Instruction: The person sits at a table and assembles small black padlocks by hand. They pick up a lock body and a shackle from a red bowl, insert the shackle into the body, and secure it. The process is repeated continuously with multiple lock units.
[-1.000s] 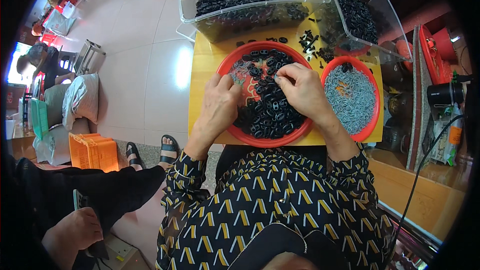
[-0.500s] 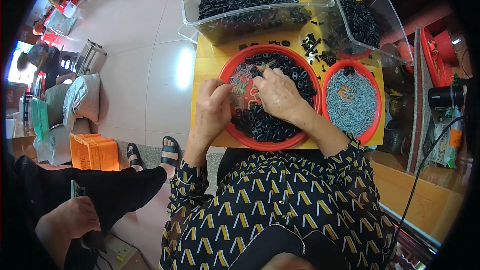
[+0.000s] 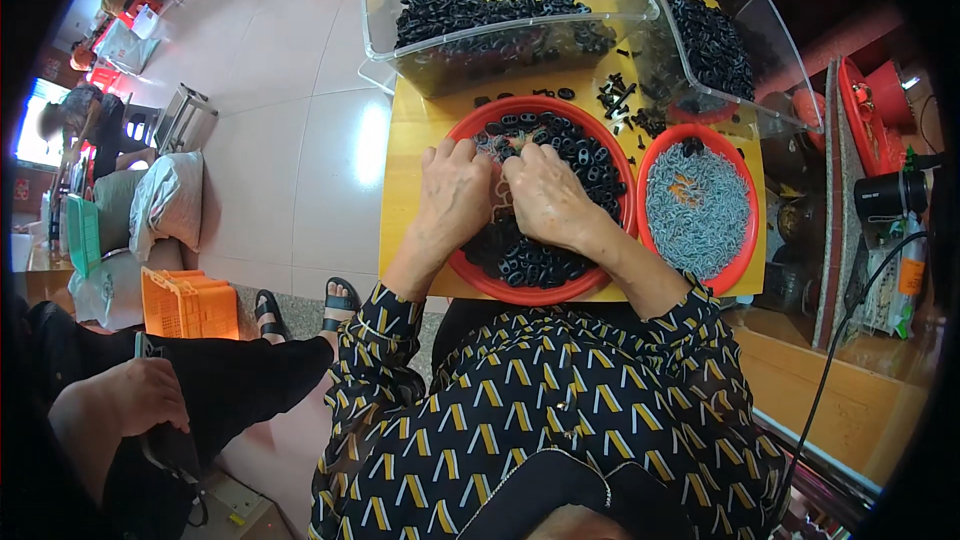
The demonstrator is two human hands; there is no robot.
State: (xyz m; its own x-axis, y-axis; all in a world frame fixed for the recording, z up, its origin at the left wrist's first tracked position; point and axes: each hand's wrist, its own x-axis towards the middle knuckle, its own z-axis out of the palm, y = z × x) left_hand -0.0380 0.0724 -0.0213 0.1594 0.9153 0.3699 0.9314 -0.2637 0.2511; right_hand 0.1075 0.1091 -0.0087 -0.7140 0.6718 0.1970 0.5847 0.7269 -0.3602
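Note:
My left hand [image 3: 455,195] and my right hand [image 3: 545,195] are close together over a round red tray [image 3: 545,295]. Both have their fingers bent into a pinch, and whatever is between the fingertips is hidden or too small to name. Small black oval pieces with two holes [image 3: 600,162] fill the tray's right and lower parts. A few thin silvery screws [image 3: 487,143] lie at its upper left, partly covered by my hands. To the right, a smaller red tray [image 3: 741,268] holds a heap of silvery screws [image 3: 700,215], with a black piece on its far edge.
Two clear plastic bins [image 3: 510,22] [image 3: 775,105] with black pieces stand at the table's far side. Loose black parts [image 3: 618,92] lie on the yellow tabletop [image 3: 412,130]. At left sits another person, a phone in one hand [image 3: 135,395], near an orange crate [image 3: 190,305].
My left hand has moved right, from the tray's left edge to beside my right hand. My right hand has shifted slightly left and down. The other person's hand has moved a little.

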